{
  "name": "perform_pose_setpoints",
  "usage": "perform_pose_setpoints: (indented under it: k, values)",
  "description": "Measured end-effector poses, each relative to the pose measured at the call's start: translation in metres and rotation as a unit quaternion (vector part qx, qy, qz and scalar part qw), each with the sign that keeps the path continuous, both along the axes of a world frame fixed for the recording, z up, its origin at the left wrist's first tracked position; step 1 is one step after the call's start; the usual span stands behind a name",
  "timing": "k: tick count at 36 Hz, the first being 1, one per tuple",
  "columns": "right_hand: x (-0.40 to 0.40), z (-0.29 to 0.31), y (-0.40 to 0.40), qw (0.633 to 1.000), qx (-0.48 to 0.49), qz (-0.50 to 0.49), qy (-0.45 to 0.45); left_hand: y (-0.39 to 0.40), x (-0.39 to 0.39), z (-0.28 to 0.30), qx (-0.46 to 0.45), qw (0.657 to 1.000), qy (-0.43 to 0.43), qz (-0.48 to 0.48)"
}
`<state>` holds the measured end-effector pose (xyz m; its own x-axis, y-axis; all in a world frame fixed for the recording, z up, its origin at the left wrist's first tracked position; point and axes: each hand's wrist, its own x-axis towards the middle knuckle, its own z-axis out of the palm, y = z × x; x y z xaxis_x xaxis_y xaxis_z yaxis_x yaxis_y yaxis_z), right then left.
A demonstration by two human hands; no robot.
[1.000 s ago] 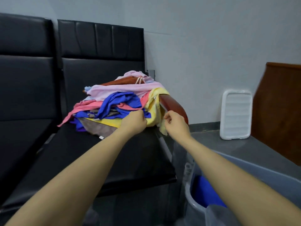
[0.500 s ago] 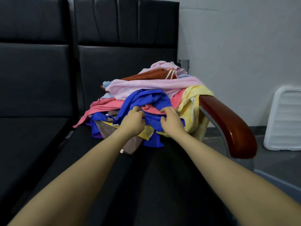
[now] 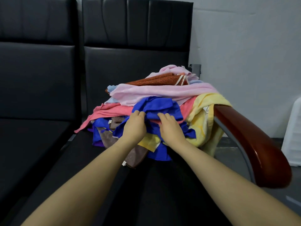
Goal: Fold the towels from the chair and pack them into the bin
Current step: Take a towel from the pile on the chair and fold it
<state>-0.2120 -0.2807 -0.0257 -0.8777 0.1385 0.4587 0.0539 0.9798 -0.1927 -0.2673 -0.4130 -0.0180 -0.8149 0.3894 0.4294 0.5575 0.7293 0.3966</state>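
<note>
A heap of towels lies on the black chair seat [image 3: 162, 185]: a rust-brown one on top, pale pink [image 3: 162, 91], coral, yellow [image 3: 205, 111], brown and others beneath. A bright blue towel [image 3: 159, 105] sits crumpled at the front of the heap. My left hand [image 3: 134, 126] grips the blue towel's left part, fingers curled into the cloth. My right hand [image 3: 170, 126] grips its right part, fingers pressed into a fold. The bin is out of view.
The chair's glossy red-brown armrest [image 3: 254, 144] on a grey metal bar runs along the right side. A second black seat [image 3: 32, 136] adjoins on the left. A white ribbed plastic object [image 3: 293, 136] leans at the wall on the grey floor.
The view has swung left and closer to the heap, so the bin has left the frame. Both hands moved from the yellow towel edge up onto the blue towel and closed on it.
</note>
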Motion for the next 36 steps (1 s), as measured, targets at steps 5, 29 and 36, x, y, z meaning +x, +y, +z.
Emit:
perform_pose_setpoints:
  k: [5,29,36]
  values:
    - [0.030,0.003,-0.005,0.998,0.054,-0.033,0.011,-0.004,0.036,-0.006,-0.026,0.999,-0.002,-0.021]
    - [0.154,-0.043,-0.030,0.993,-0.042,-0.017,-0.110,-0.042,0.170,-0.038,-0.056,0.986,-0.153,-0.042]
    - [0.171,-0.038,-0.034,0.982,-0.092,0.027,-0.160,-0.044,0.184,-0.030,-0.088,0.982,-0.162,-0.029]
